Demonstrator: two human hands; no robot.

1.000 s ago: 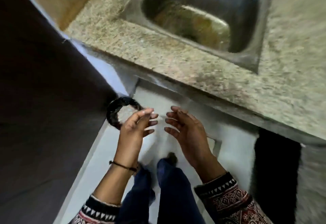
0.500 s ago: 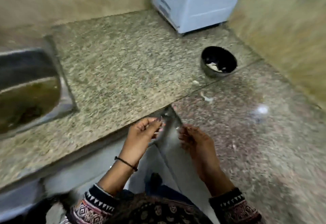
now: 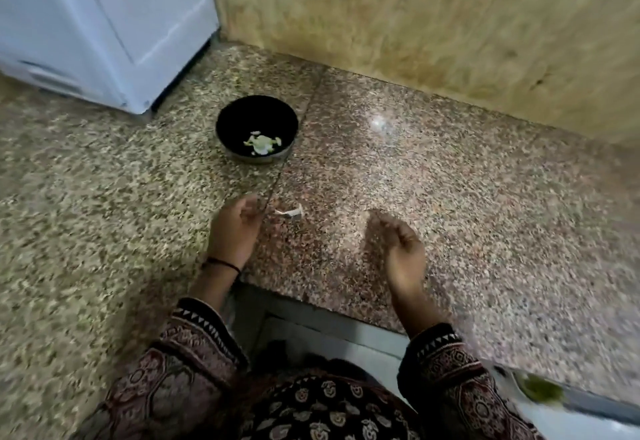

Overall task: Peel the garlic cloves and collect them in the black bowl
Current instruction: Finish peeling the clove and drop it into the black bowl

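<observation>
So you're sitting between cloves right now, I reckon. The black bowl (image 3: pixel 257 127) is sitting above the middle of the frame, a bit left, right by the seam where the two desk (image 3: pixel 450 179) slabs meet. A small heap of pale peeled garlic (image 3: pixel 262 143) is lying at the bottom of it.

One more garlic piece (image 3: pixel 290 212) is lying on the desk below the bowl, just beside your left hand (image 3: pixel 235 228). It's whitish, curved and papery-looking. It's too blurred to say whether it's a whole clove or only skin.

Your left fingers are curling inward next to it, and I can't tell whether they're pinching anything. Your right hand (image 3: pixel 398 242) is hovering right of centre, fingers hanging loose and holding nothing that I can see.

Next move, I'm guessing: you're picking that piece up with your left fingers, bringing the right hand in to strip the skin, then dropping it in the bowl.

Surfaces: the desk is polished speckled granite, tan on the left and reddish and glossy on the right, so small bits are going to slide. The bowl is round and dark inside with a metal-looking rim. A smooth white appliance (image 3: pixel 104 23) is filling the upper left.
</observation>
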